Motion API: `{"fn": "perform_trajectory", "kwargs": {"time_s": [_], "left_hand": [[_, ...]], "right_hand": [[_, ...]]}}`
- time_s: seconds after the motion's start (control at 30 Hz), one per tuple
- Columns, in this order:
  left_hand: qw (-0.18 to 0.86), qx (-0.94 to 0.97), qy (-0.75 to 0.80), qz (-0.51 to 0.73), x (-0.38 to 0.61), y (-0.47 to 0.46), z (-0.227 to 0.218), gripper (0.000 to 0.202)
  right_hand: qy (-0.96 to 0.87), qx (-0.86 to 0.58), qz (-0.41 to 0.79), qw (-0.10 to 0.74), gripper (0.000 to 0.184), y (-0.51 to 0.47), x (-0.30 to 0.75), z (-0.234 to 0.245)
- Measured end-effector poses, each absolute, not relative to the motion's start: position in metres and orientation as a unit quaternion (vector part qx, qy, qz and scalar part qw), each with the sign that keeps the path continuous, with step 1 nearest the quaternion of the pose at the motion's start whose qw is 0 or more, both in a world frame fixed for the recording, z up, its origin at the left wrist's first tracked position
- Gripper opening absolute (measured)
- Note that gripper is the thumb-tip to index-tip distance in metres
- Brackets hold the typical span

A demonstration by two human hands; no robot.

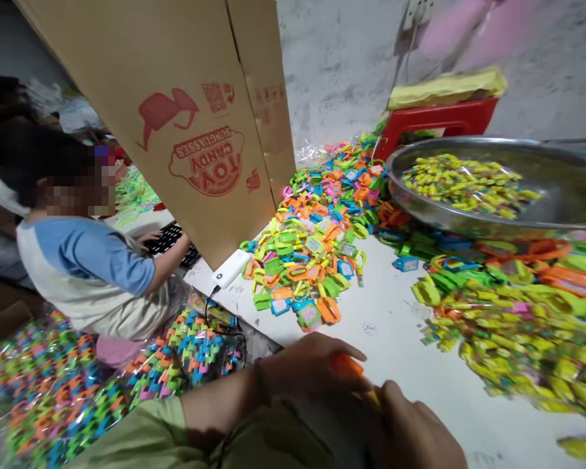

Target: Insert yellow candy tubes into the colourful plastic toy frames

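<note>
We think the small orange plastic toy piece is very light and hard. It looks smooth, so it may be a bit slippy, and it is thin enough to snap if we squeeze too much. It is best held with a soft pinch on its flat sides.

It is bright orange and shiny. Most of it is hidden, and only one end peeks out. A bit of yellow shows just under it, too blurry to tell what it is.

The piece is at 6 o'clock, just over the white desk. Our left hand has its fingers closed around it. Our right hand is just beside it at 5 o'clock. We see only its back, so we cannot tell if its fingers are shut.

A pile of bright plastic toy pieces lies at 12 o'clock. A big round metal bowl sits at 2 o'clock.
</note>
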State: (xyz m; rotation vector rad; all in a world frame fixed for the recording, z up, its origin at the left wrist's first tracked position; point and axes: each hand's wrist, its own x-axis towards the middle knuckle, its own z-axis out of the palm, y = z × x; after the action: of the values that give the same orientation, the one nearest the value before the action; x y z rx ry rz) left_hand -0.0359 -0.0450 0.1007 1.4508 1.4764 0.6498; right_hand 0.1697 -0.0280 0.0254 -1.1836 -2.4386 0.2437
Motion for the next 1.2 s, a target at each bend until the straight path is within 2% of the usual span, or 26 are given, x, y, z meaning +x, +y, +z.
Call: {"fn": "perform_trajectory", "kwargs": {"time_s": [0.17,0.23,0.3,0.33,0.43,0.53,0.73,0.87,1.1,1.2], "left_hand": [[0.434,0.638,0.574,0.274,-0.055,-0.047,0.109,0.048],[0.386,0.624,0.6,0.319,-0.072,-0.042,0.117,0.043],[0.284,0.6,0.655,0.362,-0.095,-0.028,0.124,0.042],[0.22,0.593,0.678,0.374,-0.109,-0.019,0.127,0.042],[0.038,0.58,0.725,0.37,-0.153,0.014,0.131,0.042],[-0.042,0.565,0.773,0.286,-0.184,0.04,0.13,0.046],[-0.098,0.577,0.793,0.167,-0.182,0.067,0.124,0.067],[-0.053,0.597,0.786,0.153,-0.167,0.093,0.126,0.067],[-0.035,0.562,0.804,0.194,-0.185,0.116,0.122,0.073],[-0.039,0.569,0.799,0.19,-0.19,0.117,0.124,0.074]], "right_hand": [[-0.868,-0.42,0.104,0.244,0.015,-0.029,0.142,0.037],[-0.864,-0.416,0.1,0.265,0.032,-0.024,0.139,0.042],[-0.85,-0.431,0.078,0.291,0.05,-0.017,0.144,0.044],[-0.84,-0.444,0.067,0.303,0.053,-0.014,0.15,0.045],[-0.806,-0.498,0.033,0.317,0.051,-0.006,0.176,0.046],[-0.775,-0.555,-0.03,0.301,0.054,0.0,0.21,0.044],[-0.711,-0.677,-0.102,0.162,0.056,-0.002,0.279,0.007],[-0.687,-0.714,-0.094,0.098,0.052,-0.006,0.303,-0.017],[-0.683,-0.714,-0.071,0.14,0.052,0.0,0.291,-0.002],[-0.696,-0.704,-0.072,0.12,0.048,0.009,0.284,-0.001]]}}
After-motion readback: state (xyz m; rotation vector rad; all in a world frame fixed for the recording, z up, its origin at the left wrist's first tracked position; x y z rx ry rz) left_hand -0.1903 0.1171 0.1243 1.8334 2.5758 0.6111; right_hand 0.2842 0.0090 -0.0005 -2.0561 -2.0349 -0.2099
